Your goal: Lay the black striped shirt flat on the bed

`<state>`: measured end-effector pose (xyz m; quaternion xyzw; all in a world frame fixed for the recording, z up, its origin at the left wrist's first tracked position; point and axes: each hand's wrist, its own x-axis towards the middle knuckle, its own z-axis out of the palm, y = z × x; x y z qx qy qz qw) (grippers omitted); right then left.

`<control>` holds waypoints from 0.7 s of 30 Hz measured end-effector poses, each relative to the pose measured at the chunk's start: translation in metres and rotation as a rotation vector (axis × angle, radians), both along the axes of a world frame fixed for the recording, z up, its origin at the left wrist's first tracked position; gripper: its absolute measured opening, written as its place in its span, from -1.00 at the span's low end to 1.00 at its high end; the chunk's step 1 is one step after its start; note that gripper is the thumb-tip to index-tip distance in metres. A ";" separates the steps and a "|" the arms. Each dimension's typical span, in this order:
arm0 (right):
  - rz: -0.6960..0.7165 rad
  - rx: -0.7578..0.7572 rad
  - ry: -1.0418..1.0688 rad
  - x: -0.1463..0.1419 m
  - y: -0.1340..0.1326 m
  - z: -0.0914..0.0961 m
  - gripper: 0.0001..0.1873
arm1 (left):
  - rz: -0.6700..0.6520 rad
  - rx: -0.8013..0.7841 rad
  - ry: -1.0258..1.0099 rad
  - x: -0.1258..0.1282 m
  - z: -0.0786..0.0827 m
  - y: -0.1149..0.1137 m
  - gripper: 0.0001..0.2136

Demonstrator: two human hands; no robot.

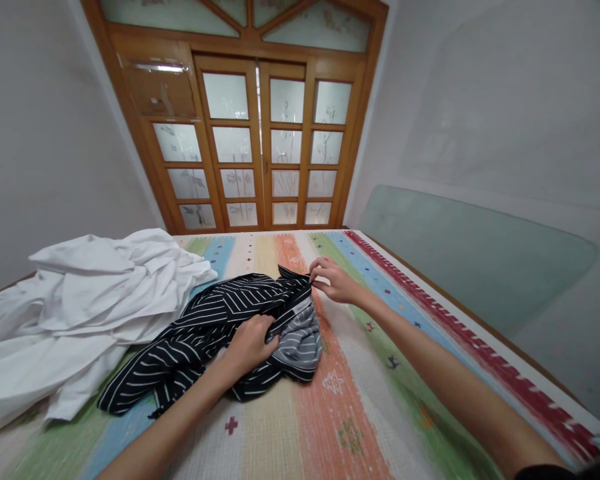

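A black garment with white stripes (240, 297), perhaps a shirt, lies bunched up on the striped cloth. Its grey inner side shows at the right. My left hand (253, 341) grips a fold near the garment's middle, fingers curled into the fabric and partly hidden by it. At the far right edge of the garment, my right hand (333, 280) pinches the cloth between thumb and fingers. To the left, a heap of crumpled white cloth (105, 287) lies beside the striped garment.
A multicoloured striped cover (350, 373) spreads under everything, with a dark red band along its right side. Pale walls rise at left and right, the right one with a greenish panel (470, 247). Wooden doors with frosted panes (260, 147) stand beyond the far edge.
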<state>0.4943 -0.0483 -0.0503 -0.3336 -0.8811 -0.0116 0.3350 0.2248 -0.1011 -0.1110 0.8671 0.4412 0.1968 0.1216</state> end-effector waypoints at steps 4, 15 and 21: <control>0.064 0.069 0.185 -0.006 -0.013 0.011 -0.89 | -0.021 -0.029 -0.079 -0.007 0.017 0.013 -0.78; 0.051 -0.055 0.654 -0.040 -0.045 0.045 -0.90 | -0.080 0.122 -0.355 -0.020 0.076 0.042 -0.82; -0.210 0.193 0.536 -0.034 -0.044 0.083 -0.93 | -0.226 0.048 -0.382 -0.001 0.103 0.041 -0.91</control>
